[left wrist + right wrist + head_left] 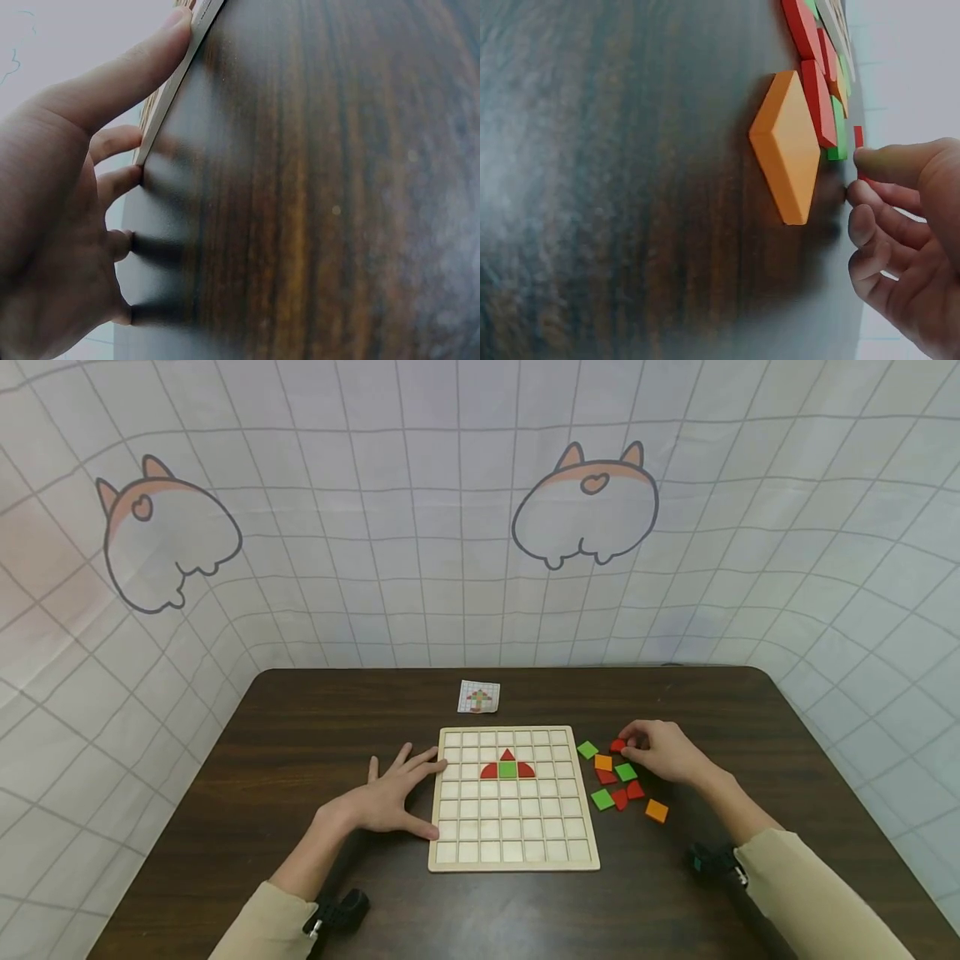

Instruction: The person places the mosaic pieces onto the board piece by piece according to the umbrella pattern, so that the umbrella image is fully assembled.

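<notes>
A pale wooden grid board (510, 832) lies in the middle of the table. On it, a green square (507, 769) has a red triangle (507, 755) above it and a red quarter-round tile on either side. My left hand (386, 797) spreads its fingers along the board's left side, with thumb and fingertips touching the edge. At the far side of the loose tiles, my right hand (667, 753) pinches a red tile (859, 136) between thumb and fingers, which cover most of it. An orange tile (787, 146) lies nearest the right wrist camera.
Right of the board lie several loose green, red and orange tiles (626, 772). A small printed card (478, 697) with a coloured tile pattern sits behind the board. The dark wooden table (337, 710) backs onto a white gridded curtain (420, 527).
</notes>
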Motion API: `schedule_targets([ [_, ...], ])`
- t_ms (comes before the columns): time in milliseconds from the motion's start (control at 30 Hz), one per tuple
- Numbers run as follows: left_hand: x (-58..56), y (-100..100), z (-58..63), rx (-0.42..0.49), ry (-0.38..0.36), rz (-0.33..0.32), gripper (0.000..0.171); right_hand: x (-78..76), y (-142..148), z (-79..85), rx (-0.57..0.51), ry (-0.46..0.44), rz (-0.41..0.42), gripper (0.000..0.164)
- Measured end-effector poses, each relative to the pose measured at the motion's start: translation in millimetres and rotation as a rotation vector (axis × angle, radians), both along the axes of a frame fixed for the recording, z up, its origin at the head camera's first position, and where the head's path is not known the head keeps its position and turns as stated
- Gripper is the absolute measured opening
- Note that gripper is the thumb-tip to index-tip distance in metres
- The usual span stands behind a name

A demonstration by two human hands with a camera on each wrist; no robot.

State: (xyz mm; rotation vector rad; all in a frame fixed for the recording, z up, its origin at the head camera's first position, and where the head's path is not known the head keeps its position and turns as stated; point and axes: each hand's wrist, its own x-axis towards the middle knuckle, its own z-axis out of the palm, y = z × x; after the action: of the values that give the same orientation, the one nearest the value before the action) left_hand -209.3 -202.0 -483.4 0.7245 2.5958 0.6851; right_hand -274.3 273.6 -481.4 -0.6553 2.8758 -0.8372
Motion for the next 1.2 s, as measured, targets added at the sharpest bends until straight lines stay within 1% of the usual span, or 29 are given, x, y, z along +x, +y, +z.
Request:
schedule_targets([
  [200, 0.2, 0, -0.3, 0.005, -0.007, 0.007, 0.103, 2.3, -8, 4.2, -0.031, 0.026, -0.002, 0.019],
  [333, 0.7, 1, 0.7, 0.009, -0.009, 0.012, 0.103, 4.3, -17, 6.4, -0.053, 0.015, 0.008, 0.02],
  [600, 1.0, 1, 2.6, 0.018, -0.018, 0.015, 0.104, 7.6, -39, 7.9, -0.056, 0.008, 0.046, 0.021],
  [867, 0.1, 1, 3.9, 0.023, -0.026, 0.02, 0.104, 12.0, -68, 10.6, -0.061, 0.038, 0.063, 0.02],
  [1000, -0.3, 2, 4.2, 0.015, -0.028, 0.024, 0.104, 15.1, -84, 13.0, -0.071, 0.021, 0.08, 0.021],
  [1200, 0.7, 3, 6.0, 0.018, -0.033, 0.031, 0.104, 20.0, -106, 13.2, -0.078, 0.022, 0.128, 0.022],
])
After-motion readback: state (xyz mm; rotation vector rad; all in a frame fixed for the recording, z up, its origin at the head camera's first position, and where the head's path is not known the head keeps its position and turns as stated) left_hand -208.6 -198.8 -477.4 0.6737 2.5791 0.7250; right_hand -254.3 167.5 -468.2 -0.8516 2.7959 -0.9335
